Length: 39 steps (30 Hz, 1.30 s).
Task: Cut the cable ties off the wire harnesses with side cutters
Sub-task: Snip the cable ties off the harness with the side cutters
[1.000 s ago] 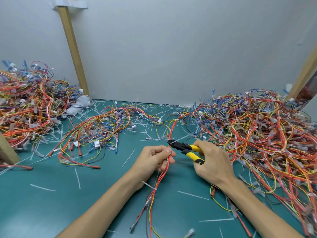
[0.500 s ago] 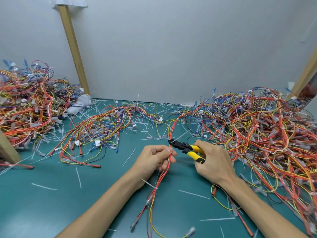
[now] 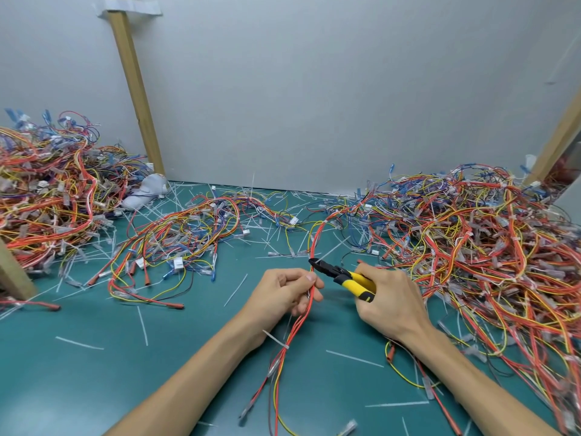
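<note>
Green mat [image 3: 94, 388]; side cutters [image 3: 342, 275] point far-left, nose at harness [image 3: 294, 330].

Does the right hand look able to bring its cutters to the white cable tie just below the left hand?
Probably yes. The cable tie sits exposed on the held bundle below the left hand, with bare mat on its right; the right hand, gripping the side cutters, is close with nothing between.
</note>
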### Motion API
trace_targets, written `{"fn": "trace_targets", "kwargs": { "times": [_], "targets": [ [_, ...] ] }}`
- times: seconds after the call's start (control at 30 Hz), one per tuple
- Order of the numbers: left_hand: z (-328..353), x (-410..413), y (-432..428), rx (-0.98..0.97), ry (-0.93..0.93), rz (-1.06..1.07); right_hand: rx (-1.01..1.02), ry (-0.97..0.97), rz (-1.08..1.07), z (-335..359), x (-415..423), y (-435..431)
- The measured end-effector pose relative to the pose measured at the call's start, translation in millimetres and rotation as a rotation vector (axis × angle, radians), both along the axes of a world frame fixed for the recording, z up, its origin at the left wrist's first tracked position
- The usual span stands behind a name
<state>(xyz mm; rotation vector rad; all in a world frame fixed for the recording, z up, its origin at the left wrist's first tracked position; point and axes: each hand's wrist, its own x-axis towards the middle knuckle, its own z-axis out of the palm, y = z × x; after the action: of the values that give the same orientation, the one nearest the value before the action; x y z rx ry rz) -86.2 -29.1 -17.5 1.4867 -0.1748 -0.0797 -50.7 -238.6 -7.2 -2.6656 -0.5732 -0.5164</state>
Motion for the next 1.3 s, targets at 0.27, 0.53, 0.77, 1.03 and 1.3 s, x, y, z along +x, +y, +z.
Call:
{"fn": "trace_targets", "kwargs": {
  "times": [0.27,0.53,0.77,1.03,1.3],
  "targets": [
    [2.9,-0.9,-0.4,-0.018,0.044,0.022,0.005,-0.061,-0.005,-1.0,-1.4,0.8],
    [5.9,-3.4,-0.6,0.048,0.032,0.02,0.078,-0.142,0.05,-5.3,4.1,-1.1],
    [6.6,-5.7,-2.2,0.094,0.029,0.028,0.095,-0.198,0.074,-2.5,1.7,0.8],
    [7.4,-5.6,-3.6,0.103,0.051,0.056,0.067,-0.194,0.079,-0.4,0.4,1.6],
    [7.8,-6.9,-5.3,0.1,0.075,0.078,0.019,-0.145,0.077,-1.9,0.0,0.8]
  ]
}}
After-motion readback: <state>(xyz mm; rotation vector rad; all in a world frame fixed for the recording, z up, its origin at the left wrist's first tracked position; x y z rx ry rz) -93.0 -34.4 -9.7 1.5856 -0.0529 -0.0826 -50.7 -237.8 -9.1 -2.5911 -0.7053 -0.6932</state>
